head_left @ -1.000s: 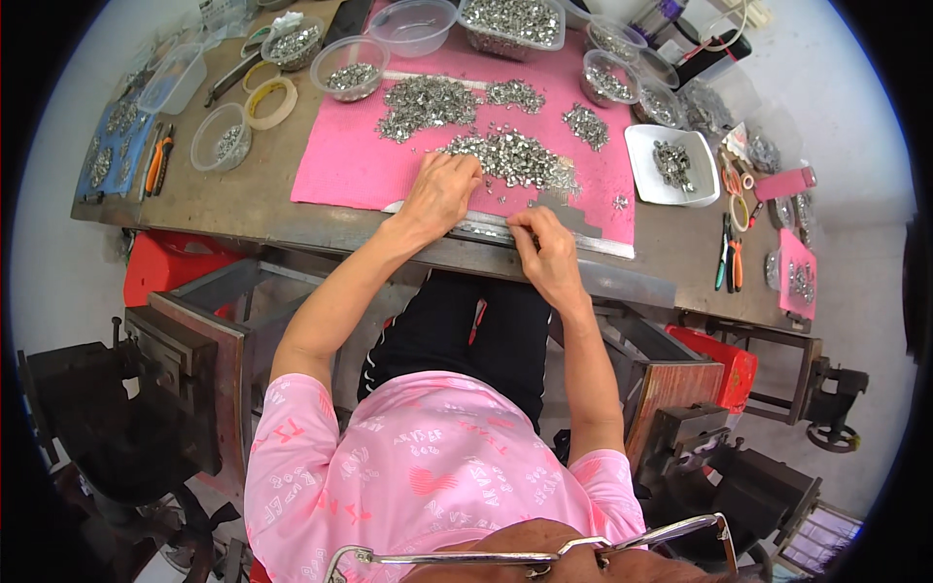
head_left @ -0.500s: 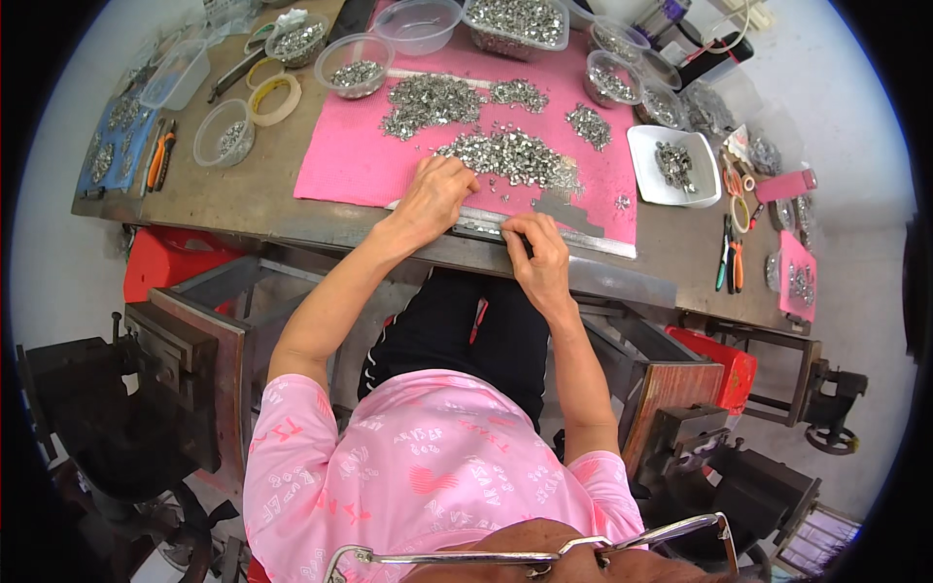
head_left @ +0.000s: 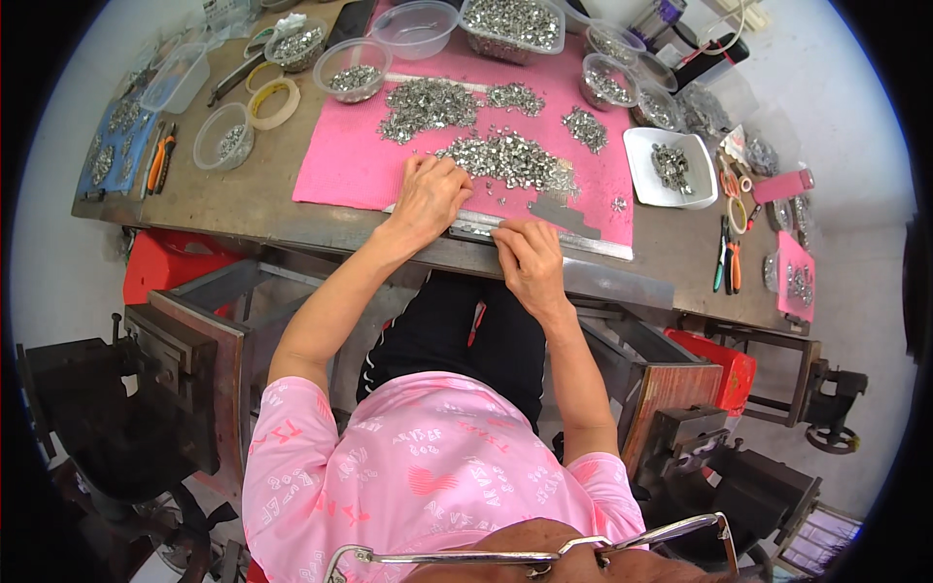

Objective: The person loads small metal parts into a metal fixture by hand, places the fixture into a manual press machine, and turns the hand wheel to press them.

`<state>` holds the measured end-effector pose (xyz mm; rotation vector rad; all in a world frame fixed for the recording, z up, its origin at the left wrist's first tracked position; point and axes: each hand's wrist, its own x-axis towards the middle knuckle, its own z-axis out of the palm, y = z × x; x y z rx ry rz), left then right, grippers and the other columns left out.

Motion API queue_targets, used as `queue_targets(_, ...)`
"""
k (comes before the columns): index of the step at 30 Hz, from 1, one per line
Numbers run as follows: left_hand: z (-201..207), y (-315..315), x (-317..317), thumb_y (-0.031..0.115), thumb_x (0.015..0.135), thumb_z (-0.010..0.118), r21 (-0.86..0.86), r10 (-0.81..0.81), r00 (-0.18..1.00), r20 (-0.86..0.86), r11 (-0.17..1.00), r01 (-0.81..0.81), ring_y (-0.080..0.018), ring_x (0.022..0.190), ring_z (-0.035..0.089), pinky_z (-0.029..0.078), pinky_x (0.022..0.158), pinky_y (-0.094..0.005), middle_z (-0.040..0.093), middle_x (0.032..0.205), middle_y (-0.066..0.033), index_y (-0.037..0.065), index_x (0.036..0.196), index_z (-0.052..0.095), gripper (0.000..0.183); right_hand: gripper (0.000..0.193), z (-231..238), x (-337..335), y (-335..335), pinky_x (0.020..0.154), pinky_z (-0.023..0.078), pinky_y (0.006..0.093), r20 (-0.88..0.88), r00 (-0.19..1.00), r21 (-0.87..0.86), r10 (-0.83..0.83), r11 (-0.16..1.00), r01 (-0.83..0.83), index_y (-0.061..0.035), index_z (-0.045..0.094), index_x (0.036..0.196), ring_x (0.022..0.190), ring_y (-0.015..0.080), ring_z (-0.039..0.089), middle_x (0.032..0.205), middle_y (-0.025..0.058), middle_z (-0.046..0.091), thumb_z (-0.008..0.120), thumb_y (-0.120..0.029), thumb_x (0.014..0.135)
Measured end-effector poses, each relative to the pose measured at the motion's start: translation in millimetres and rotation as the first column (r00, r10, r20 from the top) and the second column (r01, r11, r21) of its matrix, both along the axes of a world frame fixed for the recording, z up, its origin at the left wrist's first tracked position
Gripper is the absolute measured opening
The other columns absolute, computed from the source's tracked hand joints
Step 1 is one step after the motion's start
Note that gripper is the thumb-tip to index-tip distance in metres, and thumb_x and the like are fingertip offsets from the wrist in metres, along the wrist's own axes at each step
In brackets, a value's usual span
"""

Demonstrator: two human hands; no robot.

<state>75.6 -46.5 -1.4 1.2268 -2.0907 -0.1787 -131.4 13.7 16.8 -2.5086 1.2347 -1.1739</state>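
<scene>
Judging progress: the work looks well under way but far from finished, since most metal sits loose, with little visible on the bar.
Main heap: small, shiny silver metal pieces point(head_left: 510, 158), at one o'clock from the gap between the hands, spread on the textured pink cloth mat point(head_left: 340, 175).
Other heaps: a broad grey-silver heap point(head_left: 426, 107) at eleven o'clock, a small silver heap point(head_left: 585, 129) between one and two; these seem untouched for now.
Narrow dark bar: this slim bar with a silvery face point(head_left: 470, 233) lies between the hands at the table's near edge; how much of it is filled is too small to tell.
White square dish: the glossy dish point(head_left: 641, 170), between two and three o'clock, holds more pieces.
Left hand: the left hand point(head_left: 432, 199) bends over the heap's near-left edge, forearm pointing to one o'clock, fingers curled narrow; whether they grip a piece, I cannot tell.
Right hand: the right hand point(head_left: 530, 262) is at the bar's right end, forearm pointing to eleven, thumb and fingers drawn close; anything pinched there is hidden.
</scene>
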Motion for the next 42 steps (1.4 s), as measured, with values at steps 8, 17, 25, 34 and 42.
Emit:
queue_targets(8,12,21,-16,0.009,0.093,0.063,0.150,-0.130,0.942,-0.310,0.972,0.183,-0.0286,0.083,0.059,0.042,0.083,-0.0412,0.063,0.086,-0.0089,0.005,0.097,0.061,0.005,0.018,15,-25,-21,0.082,0.049,0.0403,0.071,0.998,0.235,-0.003,0.972,-0.014,-0.0011,0.071,0.104,0.093,0.0339,0.064,0.099,0.0138,0.068,0.068,-0.002,0.087)
queue_targets(17,2,42,-39,0.008,0.092,0.063,0.113,-0.183,0.927,-0.328,0.966,0.231,-0.0288,0.084,0.057,0.042,0.082,-0.0397,0.060,0.089,-0.0096,0.004,0.097,0.060,0.007,0.010,-6,-36,-57,0.078,0.047,0.0428,-0.028,0.992,0.251,-0.124,0.960,0.127,-0.0049,0.071,0.089,0.087,0.0317,0.062,0.088,0.0103,0.063,0.075,-0.006,0.080)
queue_targets(25,3,47,-42,0.002,0.085,0.067,-0.089,-0.189,0.964,-0.185,0.981,0.175,-0.0301,0.085,0.058,0.043,0.081,-0.0419,0.060,0.089,-0.0088,0.004,0.094,0.060,0.012,0.008,-10,-35,-58,0.077,0.045,0.0432,-0.081,0.989,0.172,-0.126,0.975,0.139,-0.0037,0.068,0.089,0.085,0.0316,0.061,0.087,0.0107,0.062,0.073,-0.006,0.083)
queue_targets(34,-1,53,-38,0.006,0.082,0.074,-0.230,-0.166,0.983,-0.076,0.962,0.145,-0.0275,0.092,0.063,0.046,0.092,-0.0459,0.068,0.099,-0.0066,0.006,0.100,0.068,0.019,0.005,6,-28,-22,0.074,0.047,0.0414,0.178,0.979,0.335,-0.099,0.942,0.034,-0.0004,0.063,0.093,0.083,0.0329,0.061,0.088,0.0133,0.063,0.066,-0.001,0.089)
queue_targets(42,-4,50,-27,0.010,0.088,0.072,-0.057,-0.131,0.959,-0.251,0.991,0.120,-0.0254,0.096,0.063,0.042,0.100,-0.0481,0.071,0.098,-0.0062,0.007,0.102,0.072,0.015,0.007,1,-19,-6,0.077,0.046,0.0409,0.223,0.974,0.283,-0.022,0.958,-0.043,0.0002,0.061,0.093,0.083,0.0319,0.059,0.089,0.0128,0.062,0.066,0.002,0.088)
